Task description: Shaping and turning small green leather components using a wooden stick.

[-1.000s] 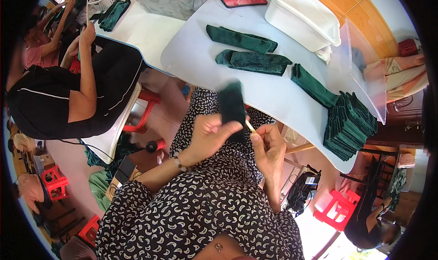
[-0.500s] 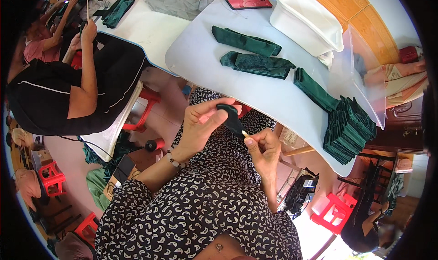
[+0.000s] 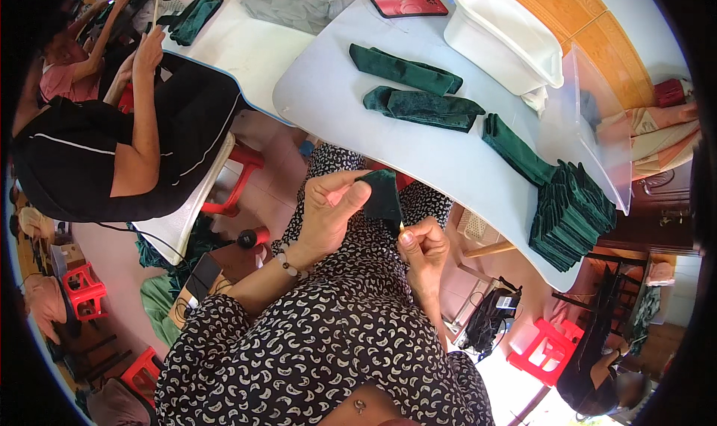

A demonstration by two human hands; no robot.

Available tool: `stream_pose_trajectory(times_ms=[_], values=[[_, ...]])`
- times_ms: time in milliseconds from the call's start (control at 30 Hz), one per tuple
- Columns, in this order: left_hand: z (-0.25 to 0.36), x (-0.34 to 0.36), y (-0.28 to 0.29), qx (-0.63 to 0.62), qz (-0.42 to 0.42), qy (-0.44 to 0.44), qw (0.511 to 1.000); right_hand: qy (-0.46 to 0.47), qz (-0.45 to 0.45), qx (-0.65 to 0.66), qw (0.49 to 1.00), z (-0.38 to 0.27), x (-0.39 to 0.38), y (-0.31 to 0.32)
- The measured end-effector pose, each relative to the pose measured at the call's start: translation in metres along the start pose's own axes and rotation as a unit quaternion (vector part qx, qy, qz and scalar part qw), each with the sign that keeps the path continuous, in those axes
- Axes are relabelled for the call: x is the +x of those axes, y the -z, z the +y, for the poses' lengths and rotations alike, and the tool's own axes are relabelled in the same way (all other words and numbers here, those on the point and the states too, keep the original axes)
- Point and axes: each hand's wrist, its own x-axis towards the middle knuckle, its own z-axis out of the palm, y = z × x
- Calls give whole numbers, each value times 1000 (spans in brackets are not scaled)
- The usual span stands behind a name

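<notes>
Over my lap, my left hand pinches the upper edge of a small dark green velvet piece between thumb and fingers. A thin pale stick meets the lower right corner of the velvet; whether its tip is inside the cloth cannot be made out. My right hand grips that stick between thumb and forefinger. On the table in front lie a folded green velvet strip, a second strip and a third, beside a neat stack of green velvet pieces.
A red phone, a white plastic tub and a clear plastic bin stand along the far side. To my left sits a co-worker in black, holding a stick. Red stools and a cardboard box are on the floor.
The velvet piece has turned and spread, showing a broader, squarer face. My right hand has shifted slightly left and down, and the stick now points more upright.
</notes>
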Motion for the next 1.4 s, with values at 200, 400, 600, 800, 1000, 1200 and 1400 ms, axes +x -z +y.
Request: stream_pose_trajectory(times_ms=[200, 400, 600, 800, 1000, 1200, 1400], values=[[4, 6, 6, 45, -49, 36, 997, 1, 7, -49, 999, -4, -2, -1], [-6, 1, 3, 18, -7, -1, 1000, -38, 5, 145, 989, 15, -7, -13], [10, -1, -11, 136, -57, -73, 986, -85, -131, 205, 966, 16, 10, -3], [12, -1, -6, 120, -52, -101, 986, -43, -91, 68, 993, 3, 14, 6], [11, -2, -7, 86, -71, -42, 993, 16, -24, 112, 993, 15, 7, -8], [19, -1, -3, 53, -118, -36, 991, 2, -68, 96, 993, 13, 11, 1], [29, 2, -2, 72, -126, -29, 989, 4, -62, 57, 996, 10, 10, 0]])
